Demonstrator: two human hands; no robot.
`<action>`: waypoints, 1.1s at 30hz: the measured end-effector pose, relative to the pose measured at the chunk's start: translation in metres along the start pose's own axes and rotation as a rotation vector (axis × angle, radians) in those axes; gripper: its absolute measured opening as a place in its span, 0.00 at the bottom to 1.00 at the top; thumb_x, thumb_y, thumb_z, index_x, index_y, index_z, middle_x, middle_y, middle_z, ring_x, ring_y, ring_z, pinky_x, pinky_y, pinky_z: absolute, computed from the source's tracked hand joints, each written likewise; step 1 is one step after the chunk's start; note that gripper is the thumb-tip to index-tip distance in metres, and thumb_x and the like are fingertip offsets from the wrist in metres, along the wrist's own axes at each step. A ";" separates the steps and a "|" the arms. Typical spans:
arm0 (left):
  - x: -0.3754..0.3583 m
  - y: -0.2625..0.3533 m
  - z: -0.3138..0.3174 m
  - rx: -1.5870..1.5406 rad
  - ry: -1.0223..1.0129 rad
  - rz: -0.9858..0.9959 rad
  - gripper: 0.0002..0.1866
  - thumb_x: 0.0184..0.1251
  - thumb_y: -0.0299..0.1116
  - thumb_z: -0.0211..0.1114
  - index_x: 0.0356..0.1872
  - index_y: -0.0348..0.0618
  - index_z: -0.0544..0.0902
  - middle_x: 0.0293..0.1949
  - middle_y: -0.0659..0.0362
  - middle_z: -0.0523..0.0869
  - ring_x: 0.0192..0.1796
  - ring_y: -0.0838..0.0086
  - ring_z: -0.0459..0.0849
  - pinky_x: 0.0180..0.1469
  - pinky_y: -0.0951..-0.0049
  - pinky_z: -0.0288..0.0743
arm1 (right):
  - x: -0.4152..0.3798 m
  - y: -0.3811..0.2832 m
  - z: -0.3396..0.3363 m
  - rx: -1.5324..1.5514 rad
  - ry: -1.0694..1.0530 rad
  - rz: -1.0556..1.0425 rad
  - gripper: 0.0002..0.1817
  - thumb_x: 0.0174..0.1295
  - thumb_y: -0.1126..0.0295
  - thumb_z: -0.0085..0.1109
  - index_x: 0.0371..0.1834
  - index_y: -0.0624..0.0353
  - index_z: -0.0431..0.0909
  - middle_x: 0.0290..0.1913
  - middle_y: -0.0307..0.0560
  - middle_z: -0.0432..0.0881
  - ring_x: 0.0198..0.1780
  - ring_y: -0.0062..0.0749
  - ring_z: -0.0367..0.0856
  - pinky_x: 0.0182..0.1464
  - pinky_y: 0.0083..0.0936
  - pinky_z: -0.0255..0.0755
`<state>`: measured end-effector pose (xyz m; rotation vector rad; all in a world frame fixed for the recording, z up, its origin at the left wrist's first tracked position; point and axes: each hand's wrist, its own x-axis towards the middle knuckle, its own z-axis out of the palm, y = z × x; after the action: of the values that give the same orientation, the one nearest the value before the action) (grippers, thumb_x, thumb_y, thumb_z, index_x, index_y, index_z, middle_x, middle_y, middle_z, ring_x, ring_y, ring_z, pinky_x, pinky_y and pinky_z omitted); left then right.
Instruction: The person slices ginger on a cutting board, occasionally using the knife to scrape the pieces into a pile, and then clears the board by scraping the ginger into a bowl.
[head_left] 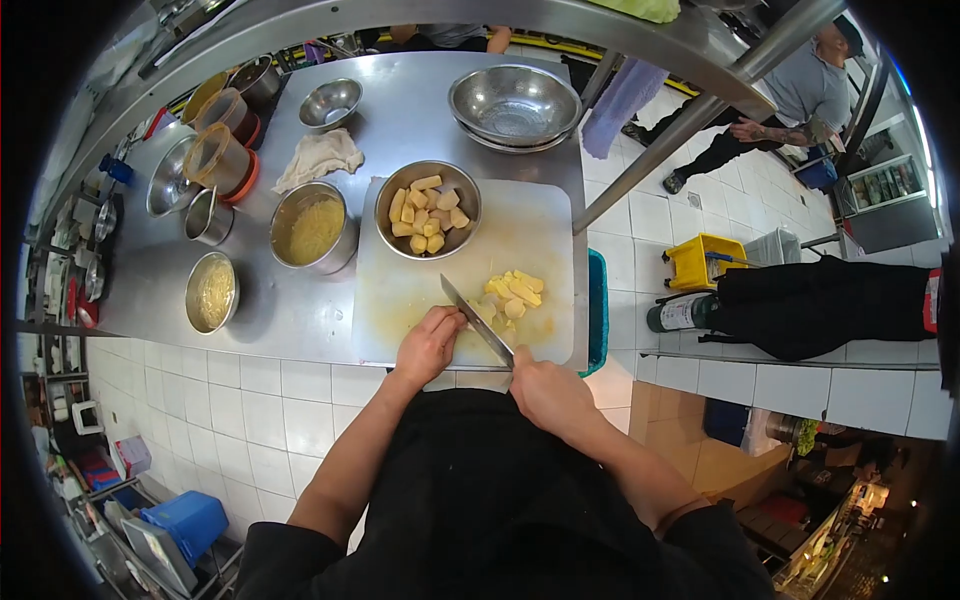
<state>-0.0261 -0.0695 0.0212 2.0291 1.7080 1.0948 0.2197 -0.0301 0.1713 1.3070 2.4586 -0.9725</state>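
Note:
My right hand [548,392] is closed round the handle of a kitchen knife [475,318], its blade slanting up and left over a white cutting board [400,290]. The curled fingers of my left hand [430,342] press down on the board beside the blade; whatever they hold is hidden. To the right of the blade lies a small pile of pale yellow slices [515,293], ginger by their look. A steel bowl [384,222] at the top of the board carries peeled pale yellow chunks [430,210] of similar colour.
Left of the board stand a pot of yellow shreds [317,232] and a smaller bowl [212,292]. A cloth [318,158], stacked steel bowls [514,103] and plastic tubs [217,160] sit further back. A shelf post [655,160] rises at right. Another person [810,85] is beyond it.

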 end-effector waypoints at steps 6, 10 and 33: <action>0.001 0.002 -0.001 -0.007 0.017 0.032 0.12 0.73 0.19 0.71 0.53 0.42 0.89 0.56 0.54 0.90 0.57 0.55 0.92 0.57 0.59 0.91 | 0.047 0.008 0.047 -0.007 0.092 -0.049 0.13 0.80 0.67 0.55 0.54 0.68 0.73 0.32 0.70 0.91 0.37 0.71 0.93 0.43 0.66 0.84; 0.002 0.001 -0.004 0.001 0.008 0.055 0.11 0.73 0.19 0.71 0.53 0.41 0.89 0.56 0.53 0.90 0.58 0.54 0.92 0.58 0.58 0.91 | 0.036 -0.001 0.025 -0.021 0.079 -0.039 0.14 0.81 0.67 0.55 0.55 0.69 0.73 0.32 0.70 0.90 0.36 0.72 0.92 0.42 0.66 0.84; -0.001 0.001 -0.002 0.035 0.009 0.046 0.14 0.71 0.18 0.71 0.56 0.40 0.89 0.56 0.53 0.90 0.58 0.55 0.91 0.58 0.59 0.90 | 0.023 0.005 0.025 -0.006 0.036 -0.005 0.11 0.78 0.71 0.54 0.55 0.67 0.76 0.36 0.69 0.92 0.41 0.68 0.94 0.47 0.64 0.85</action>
<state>-0.0273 -0.0716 0.0227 2.0975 1.7042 1.0974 0.2068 -0.0280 0.1395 1.3281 2.4903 -0.9506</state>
